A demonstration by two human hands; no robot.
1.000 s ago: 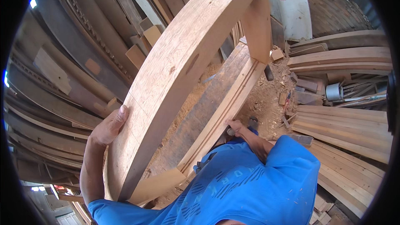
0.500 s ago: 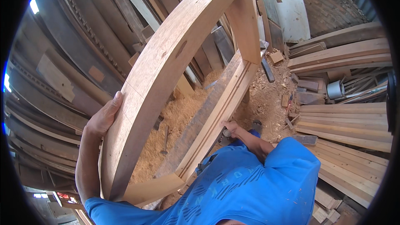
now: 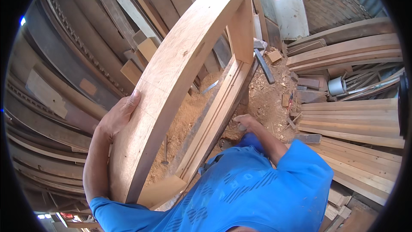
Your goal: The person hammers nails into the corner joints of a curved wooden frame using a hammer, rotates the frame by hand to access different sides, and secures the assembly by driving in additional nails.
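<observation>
A large curved wooden frame [image 3: 171, 75] stands tilted in front of me. It has a broad arched beam, short end pieces and a straight grooved rail [image 3: 214, 118]. My left hand [image 3: 120, 115] holds the arched beam at its outer edge, thumb on the pencil-marked face and the other fingers hidden behind. My right hand [image 3: 244, 121] hovers just right of the rail, apart from it. Its fingers look bent but are blurred, and whether anything is in them does not show. Below the frame a hammer [image 3: 165, 151] lies in the sawdust.
Long boards [image 3: 64, 56] lean along the left. Curved beams [image 3: 343, 53], a grey pipe piece [image 3: 336, 86] and stacked planks [image 3: 349, 122] fill the right side. A dark flat bar [image 3: 265, 66] lies by the frame's far corner, above the shavings-covered floor [image 3: 268, 105].
My right hand has come off the grooved rail and moved slightly to the right. My left hand keeps its hold on the beam. The frame sits a little differently in the view.
</observation>
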